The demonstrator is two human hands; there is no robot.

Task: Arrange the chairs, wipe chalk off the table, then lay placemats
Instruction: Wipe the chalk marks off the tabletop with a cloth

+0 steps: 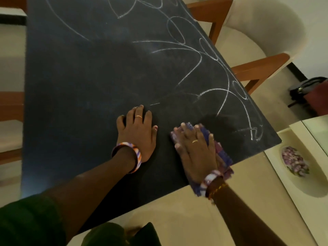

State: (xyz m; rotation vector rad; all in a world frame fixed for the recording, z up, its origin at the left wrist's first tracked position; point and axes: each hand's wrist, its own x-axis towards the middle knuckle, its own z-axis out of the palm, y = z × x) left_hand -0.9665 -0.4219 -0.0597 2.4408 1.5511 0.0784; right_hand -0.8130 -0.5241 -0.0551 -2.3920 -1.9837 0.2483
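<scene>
Nearest the camera is a dark green sleeve on the person's left arm, which reaches out over the near part of the black table.

On the left, that part of the table looks already clean of chalk, and the edge of a wooden chair shows beyond its left side. Further right, the left hand lies flat on the tabletop, fingers spread and straight, holding nothing; it seems to serve as a brace. Keeping it planted on the clean area would steady the body without smearing dust back.

Right of it, the right hand presses flat, fingers straight and slightly apart, on a purple cloth that lies near the table's near-right edge. Motion blur on the cloth suggests a stroke in progress.

Chalk scribbles cover the right and far parts of the table, well apart from the cloth except for the loops at the near-right corner. To do this step well, the person should probably work in overlapping passes from the clean side toward the right edge, with even palm pressure, and refold the cloth when it loads with dust.

At the far right stand two cushioned chairs pushed against the table's side. No placemats are in view.
</scene>
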